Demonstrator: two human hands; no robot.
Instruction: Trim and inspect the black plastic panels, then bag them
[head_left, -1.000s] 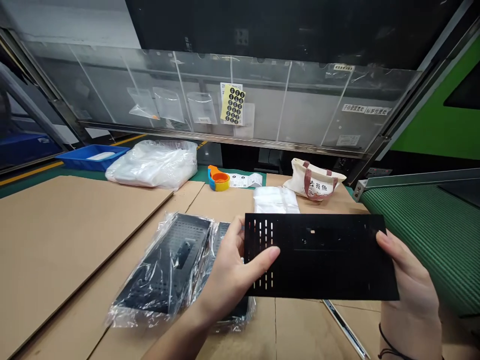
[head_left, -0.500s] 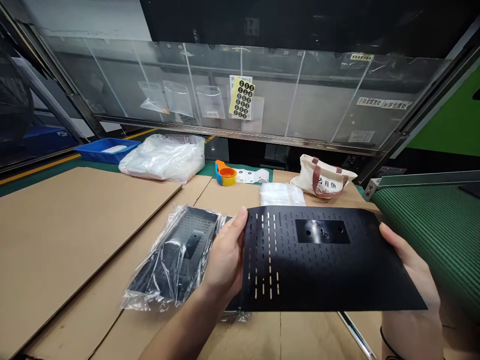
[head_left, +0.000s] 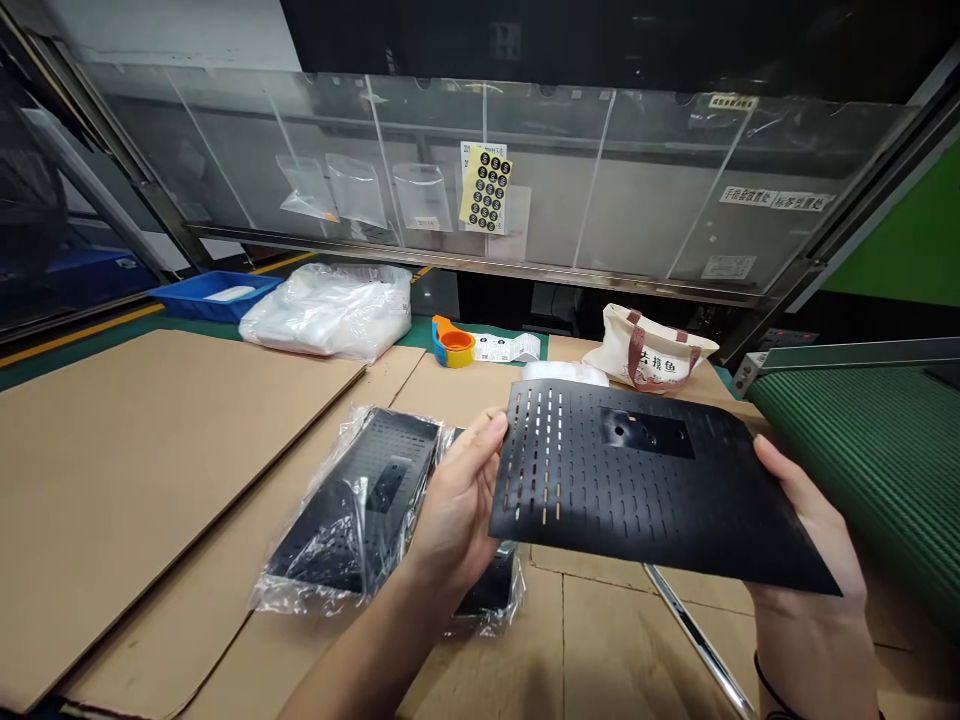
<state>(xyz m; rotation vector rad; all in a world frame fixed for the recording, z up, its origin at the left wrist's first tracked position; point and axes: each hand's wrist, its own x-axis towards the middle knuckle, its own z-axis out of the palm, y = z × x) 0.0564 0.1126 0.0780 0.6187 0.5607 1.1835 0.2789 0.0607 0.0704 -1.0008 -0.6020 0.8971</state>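
A thin black slotted panel (head_left: 637,490) is held up between both hands, tilted, with a glossy rectangular patch near its far edge. My left hand (head_left: 461,500) pinches its left edge, thumb on top. At the opposite edge, my right hand (head_left: 814,510) grips the panel, with most fingers hidden underneath. To the left, a similar black panel in a clear plastic bag (head_left: 360,510) lies on the cardboard. Another bagged black piece (head_left: 491,585) lies partly hidden under my left hand and the held panel.
A large cardboard sheet (head_left: 150,480) covers the left side. Behind are a blue tray (head_left: 214,297), a white plastic bag (head_left: 330,310), an orange tape dispenser (head_left: 452,345) and a canvas tote (head_left: 652,350). A metal strip (head_left: 697,635) lies in front; a green conveyor belt (head_left: 862,450) runs right.
The panel has been tilted, its near edge rising and its right side dipping lower. Both hands keep hold of it, and more of the second bagged piece shows beneath.
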